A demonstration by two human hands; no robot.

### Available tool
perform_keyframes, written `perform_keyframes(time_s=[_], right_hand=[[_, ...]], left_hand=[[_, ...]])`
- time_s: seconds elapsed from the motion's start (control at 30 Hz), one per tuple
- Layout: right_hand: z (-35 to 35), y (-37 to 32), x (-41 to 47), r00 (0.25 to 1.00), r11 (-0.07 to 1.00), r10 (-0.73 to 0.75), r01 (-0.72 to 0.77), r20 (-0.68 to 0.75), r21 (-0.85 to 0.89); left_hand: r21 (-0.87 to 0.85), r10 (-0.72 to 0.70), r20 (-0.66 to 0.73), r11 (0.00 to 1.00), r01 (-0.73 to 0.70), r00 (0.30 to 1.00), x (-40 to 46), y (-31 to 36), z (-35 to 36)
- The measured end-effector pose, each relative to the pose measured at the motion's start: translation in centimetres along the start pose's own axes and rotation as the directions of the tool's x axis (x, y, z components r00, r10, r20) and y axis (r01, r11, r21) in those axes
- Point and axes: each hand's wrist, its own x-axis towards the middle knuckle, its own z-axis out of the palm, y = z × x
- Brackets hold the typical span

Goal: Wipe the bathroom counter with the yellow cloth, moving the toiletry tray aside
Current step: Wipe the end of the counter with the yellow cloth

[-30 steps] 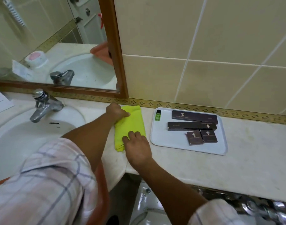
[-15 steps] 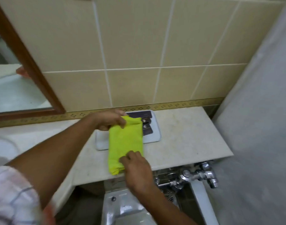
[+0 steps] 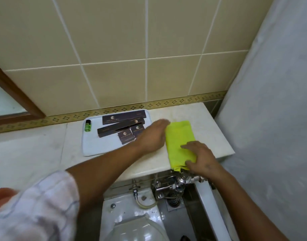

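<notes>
The yellow cloth (image 3: 180, 141), folded into a long strip, is lying on the pale stone bench (image 3: 210, 134) near its right end, with its near end hanging just over the front edge. Both bare hands are resting on it. The left hand (image 3: 153, 136) is lying flat against the cloth's far left edge, fingers (image 3: 162, 122) held together and stretched out, palm down on the bench. The right hand (image 3: 200, 160) is pressing down on the near end of the cloth, fingers lying loosely spread over the fabric and the thumb tucked at the hanging edge; whether it is pinching the fabric or only pressing cannot be told.

Just to the left of the left hand, the white toiletry tray (image 3: 95, 146) is sitting on the bench against the patterned tile border, the left wrist and forearm crossing over its near right corner. On the tray, dark brown boxes (image 3: 121, 125) are lying in a loose cluster, two long and two short, and a small green bottle (image 3: 87, 126) is lying at the tray's far left corner.

Below the right hand, under the front edge of the bench, chrome pipe fittings (image 3: 168, 186) are showing above a white toilet (image 3: 131, 221). A checked sleeve (image 3: 36, 206) is covering the left upper arm.
</notes>
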Motion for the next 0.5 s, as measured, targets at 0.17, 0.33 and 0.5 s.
perform_keyframes(time_s=[0.17, 0.33, 0.5], right_hand=[[3.3, -2.5, 5.2, 0.988, 0.98, 0.076, -0.099, -0.137, -0.17], [6.4, -2.6, 7.5, 0.99, 0.935, 0.092, -0.124, -0.11, -0.333], [5.9, -3.5, 13.4, 0.993, 0.929, 0.042, -0.079, -0.11, -0.36]], left_hand=[[0.191, 0.301, 0.3, 0.911, -0.366, 0.905, -8.1, -3.3, 2.5], [0.144, 0.327, 0.214, 0.922, -0.36, 0.921, -8.0, -3.6, 3.1], [0.119, 0.362, 0.153, 0.917, -0.381, 0.92, -7.7, -4.1, 3.3]])
